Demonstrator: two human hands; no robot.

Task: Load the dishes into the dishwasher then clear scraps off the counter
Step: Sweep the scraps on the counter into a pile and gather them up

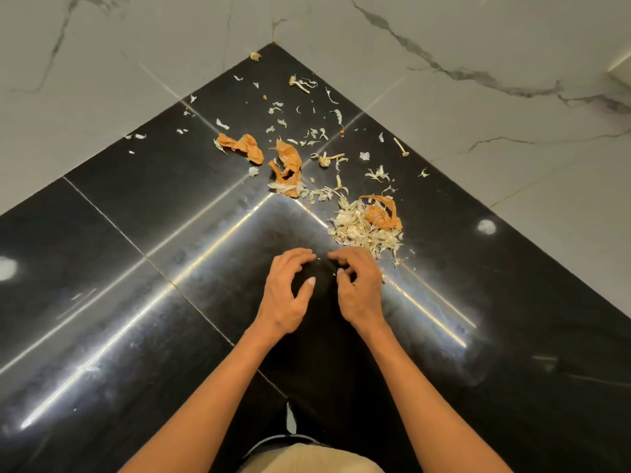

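Observation:
Food scraps lie in the corner of a glossy black counter [136, 233]. A heap of pale garlic-like skins [358, 230] with an orange peel [382, 213] on it sits just beyond my right hand [358, 288]. More orange onion skins [286, 162] and another orange skin [240, 145] lie farther back, with small white flakes [307, 131] scattered around them. My left hand [286, 291] hovers beside the right, fingers loosely bent, holding nothing. My right hand's fingers are curled in toward the thumb, and I see nothing held in them.
Marble-patterned walls [478, 46] close the corner on both sides. Thin mushroom-like stems lie at the back [300, 84] and at the right [400, 146]. The counter's front edge is near my body at the bottom.

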